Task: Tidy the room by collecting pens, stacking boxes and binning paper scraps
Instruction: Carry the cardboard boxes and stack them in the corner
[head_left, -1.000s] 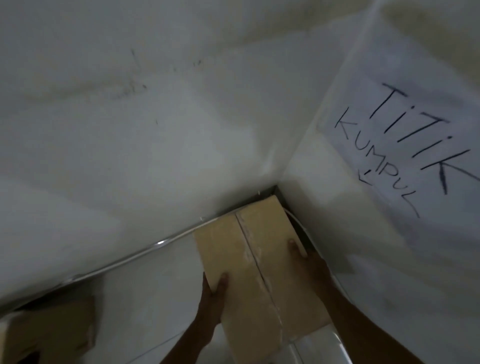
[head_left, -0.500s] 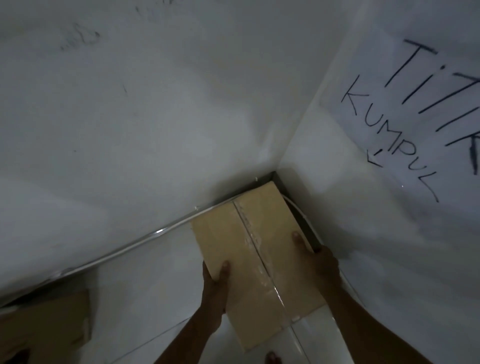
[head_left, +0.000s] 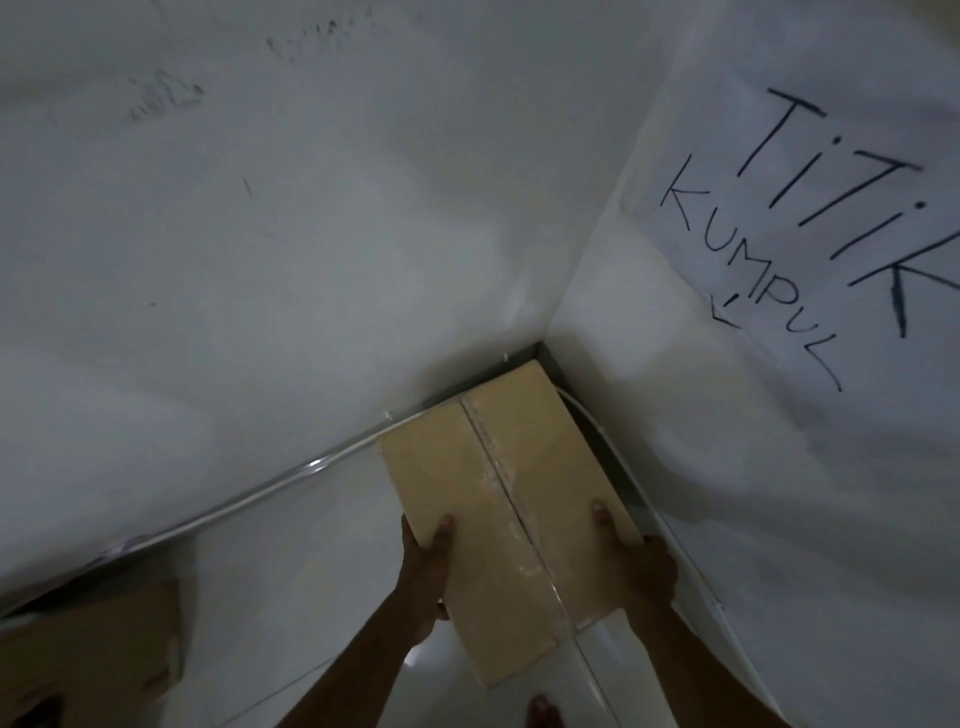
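A tan cardboard box (head_left: 493, 499) with a taped centre seam fills the floor corner where two white walls meet, its far end close to the corner. My left hand (head_left: 423, 571) grips its left edge, thumb on top. On the right edge sits my right hand (head_left: 631, 561), thumb also on the lid. Whether the box rests on the floor or hangs just above it cannot be told. A second cardboard box (head_left: 98, 660) lies at the lower left against the wall.
A white sheet on the right wall (head_left: 810, 218) reads "TITIK KUMPUL" with a small arrow pointing down. A thin white cable (head_left: 613, 447) runs along the right wall's base. Glossy white floor tiles (head_left: 291, 561) lie between the two boxes. A toe (head_left: 543, 709) shows at the bottom.
The box sits slightly lower and nearer in view than a second ago, and more of its near end shows. Both hands keep the same grip on its sides.
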